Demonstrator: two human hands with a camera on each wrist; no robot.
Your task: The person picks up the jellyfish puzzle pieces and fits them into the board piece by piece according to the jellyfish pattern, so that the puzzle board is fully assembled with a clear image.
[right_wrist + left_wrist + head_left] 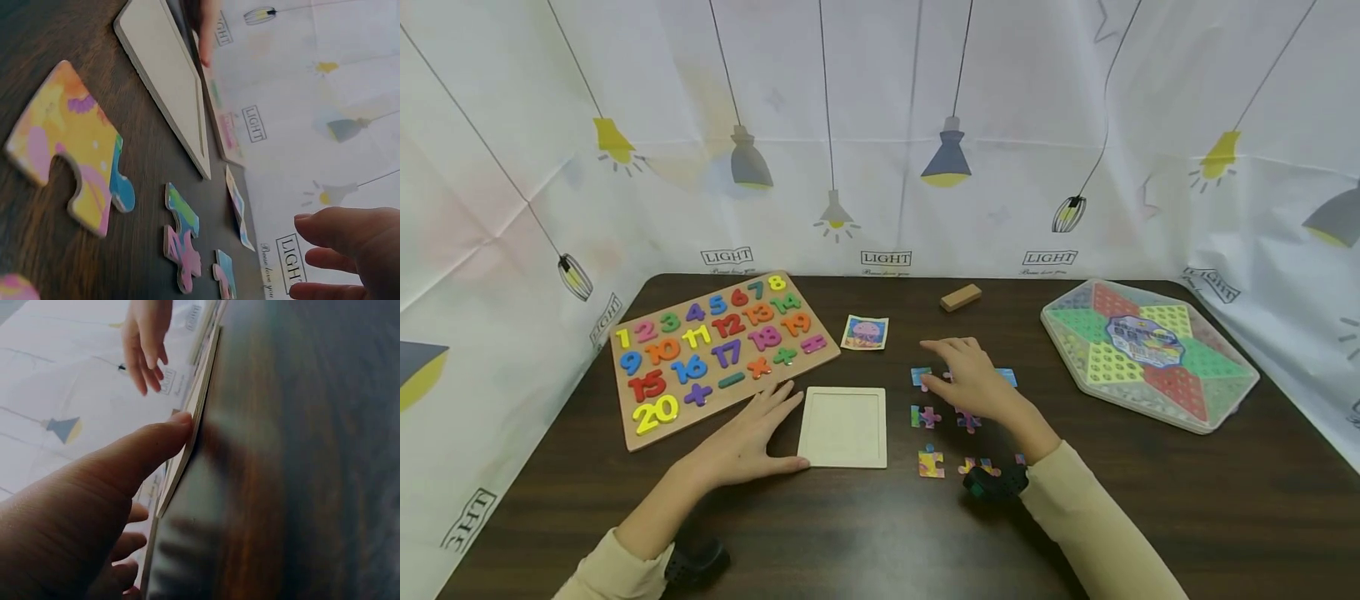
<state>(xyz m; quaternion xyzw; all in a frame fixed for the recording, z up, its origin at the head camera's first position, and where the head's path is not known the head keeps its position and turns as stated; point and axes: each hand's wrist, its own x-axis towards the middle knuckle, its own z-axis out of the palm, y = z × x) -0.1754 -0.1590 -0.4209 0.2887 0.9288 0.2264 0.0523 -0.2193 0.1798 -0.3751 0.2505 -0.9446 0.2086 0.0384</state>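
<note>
A square, pale wooden puzzle tray [843,427] lies on the table with nothing in it. My left hand [747,442] is at its left side, fingers spread; in the left wrist view the thumb [178,422] rests on the tray's edge. Over the loose jigsaw pieces to the right of the tray hovers my right hand [973,379], fingers extended and holding nothing. A yellow corner piece [931,462] lies nearest, with a green and purple piece [925,417] beyond it. Some pieces are partly hidden by the right hand and wrist.
A wooden number board [730,354] with colored numerals lies at the left. Behind the tray is a small picture card [865,332]. A wooden block [960,297] sits at the back, and a hexagonal checkers box [1150,354] at the right.
</note>
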